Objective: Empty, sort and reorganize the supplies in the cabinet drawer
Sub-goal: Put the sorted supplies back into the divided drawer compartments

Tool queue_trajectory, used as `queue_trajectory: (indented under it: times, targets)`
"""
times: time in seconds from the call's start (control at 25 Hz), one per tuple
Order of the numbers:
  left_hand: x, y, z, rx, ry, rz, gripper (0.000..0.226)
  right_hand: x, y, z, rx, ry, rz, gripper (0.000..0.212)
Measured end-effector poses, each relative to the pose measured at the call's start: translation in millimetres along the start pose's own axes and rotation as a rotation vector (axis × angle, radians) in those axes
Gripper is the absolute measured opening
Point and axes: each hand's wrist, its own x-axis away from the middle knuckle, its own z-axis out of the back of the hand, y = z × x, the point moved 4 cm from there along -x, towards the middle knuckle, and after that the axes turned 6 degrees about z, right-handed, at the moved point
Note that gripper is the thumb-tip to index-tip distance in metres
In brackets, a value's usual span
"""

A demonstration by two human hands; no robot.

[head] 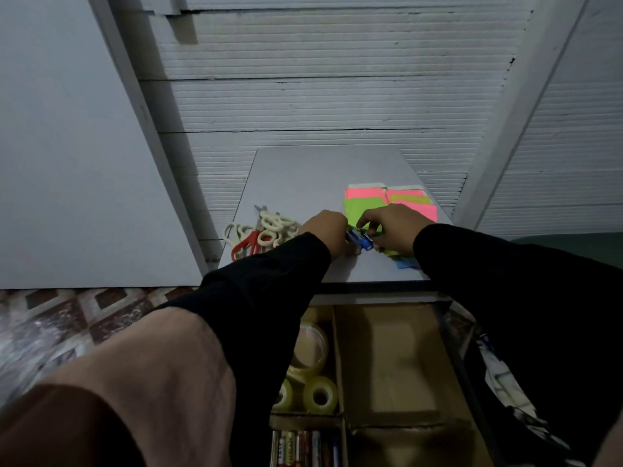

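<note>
Both hands meet on the cabinet top (pixel 303 170), the left hand (pixel 325 230) and right hand (pixel 391 227) pinching blue batteries (pixel 361 240) between them. Their long axes run far-left to near-right. The scissors (pixel 261 234) lie just left; the open drawer (pixel 387 358) sits nearer.

The far half of the cabinet top (pixel 313 170) lies bare; scissors (pixel 261 232) crowd its left edge, sticky notes (pixel 387 200) its right.

Ribbed white corrugated wall panels (pixel 320 96) in horizontal courses behind the cabinet, dark gaps between some courses. Smooth pale grey board (pixel 67 146) leaning at left. Patterned brown-and-cream floor tiles (pixel 67 318) lower left. Pale diagonal post (pixel 526 112) at right.
</note>
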Motion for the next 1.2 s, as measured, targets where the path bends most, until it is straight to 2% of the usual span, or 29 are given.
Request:
queue_trajectory:
  times: [0.16,0.36,0.56,0.8,0.96,1.2]
  targets:
    - [3,-5,7,-0.056,-0.018,0.022,0.035,-2,-11,2,-0.022,-0.041,0.051,0.042]
    - [4,-6,7,-0.064,-0.059,0.03,0.038,-9,-23,-4,0.119,-0.151,0.091,0.059]
    - [1,-9,7,-0.042,-0.062,0.034,0.041,-12,-21,-3,0.04,-0.16,0.062,0.061]
    - [-1,-9,4,-0.026,-0.064,0.055,0.039,-19,-19,-7,-0.033,-0.211,0.033,0.078]
    - [-2,-11,3,-0.002,-0.063,0.055,0.038,-18,-19,-6,0.051,-0.281,0.042,0.073]
    - [3,-8,6,-0.039,-0.01,0.04,0.034,-16,-14,-5,0.019,-0.146,0.013,0.058]
